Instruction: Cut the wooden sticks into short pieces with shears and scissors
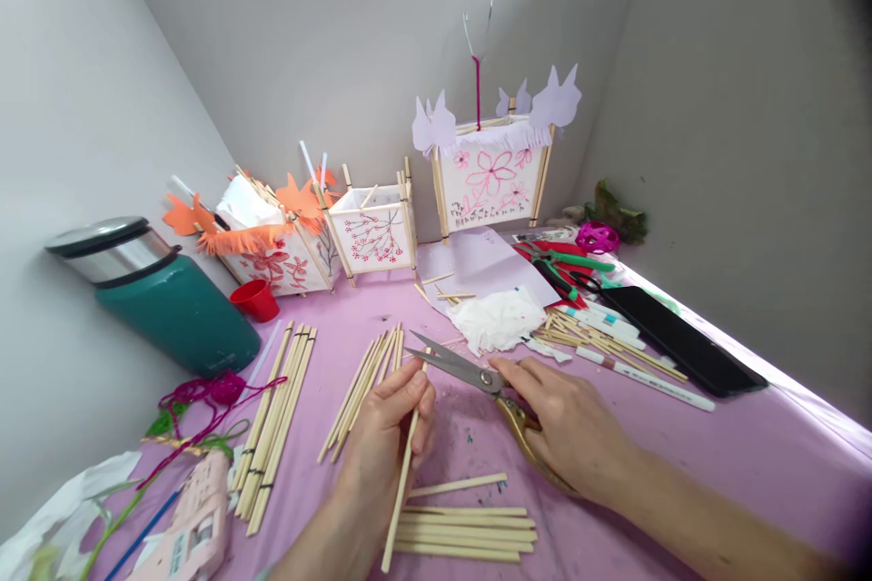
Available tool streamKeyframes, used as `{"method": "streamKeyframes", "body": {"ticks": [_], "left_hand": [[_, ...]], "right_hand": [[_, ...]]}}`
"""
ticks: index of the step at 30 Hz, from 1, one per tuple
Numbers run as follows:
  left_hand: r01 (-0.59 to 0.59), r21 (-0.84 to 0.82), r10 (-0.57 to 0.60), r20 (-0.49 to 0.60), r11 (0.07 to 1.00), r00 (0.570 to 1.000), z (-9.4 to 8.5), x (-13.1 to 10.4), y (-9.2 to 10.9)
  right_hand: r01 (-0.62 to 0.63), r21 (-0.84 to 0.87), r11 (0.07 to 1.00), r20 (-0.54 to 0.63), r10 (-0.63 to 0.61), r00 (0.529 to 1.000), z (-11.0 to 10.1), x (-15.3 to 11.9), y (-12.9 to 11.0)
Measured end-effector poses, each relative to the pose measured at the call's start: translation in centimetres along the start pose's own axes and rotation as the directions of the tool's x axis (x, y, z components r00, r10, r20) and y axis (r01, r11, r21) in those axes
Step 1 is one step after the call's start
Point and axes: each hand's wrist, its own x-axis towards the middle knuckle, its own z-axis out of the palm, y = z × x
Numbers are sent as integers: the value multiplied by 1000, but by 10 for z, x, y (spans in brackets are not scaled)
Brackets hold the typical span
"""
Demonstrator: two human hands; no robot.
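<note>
My left hand [395,413] is closed around a thin wooden stick [403,490], which slants up from the table toward the scissor blades. In my right hand [562,418] are gold-handled scissors [470,372], their blades parted around the stick's upper end. Short cut sticks [470,534] lie side by side below my hands. Behind my left hand is a loose bunch of longer sticks [358,386]. To the left, several sticks bound with dark bands [276,427] lie together.
Paper lanterns [374,236] stand along the back, one hanging lantern [490,172] with purple cutouts. A teal bottle [181,309] and red cup [254,300] are at left. Crumpled tissue [497,320], pliers [562,263], markers [647,379] and a black phone [681,340] lie at right.
</note>
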Motion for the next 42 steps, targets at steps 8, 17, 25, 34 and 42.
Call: {"method": "streamKeyframes", "body": {"ticks": [8, 17, 25, 34, 42], "left_hand": [[85, -68, -84, 14, 994, 996, 0, -2, 1], [21, -35, -22, -25, 999, 999, -4, 2, 0], [2, 24, -1, -16, 1000, 1000, -4, 2, -2], [13, 92, -8, -58, 996, 998, -1, 2, -3], [-2, 112, 12, -86, 994, 996, -1, 0, -3]], "right_hand": [[-34, 23, 999, 30, 33, 999, 1, 1, 1], [-60, 99, 993, 20, 58, 998, 0, 2, 2], [-6, 48, 999, -1, 6, 1000, -1, 2, 2], [-17, -7, 1000, 16, 17, 1000, -2, 3, -1], [30, -38, 999, 0, -30, 1000, 2, 2, -1]]}}
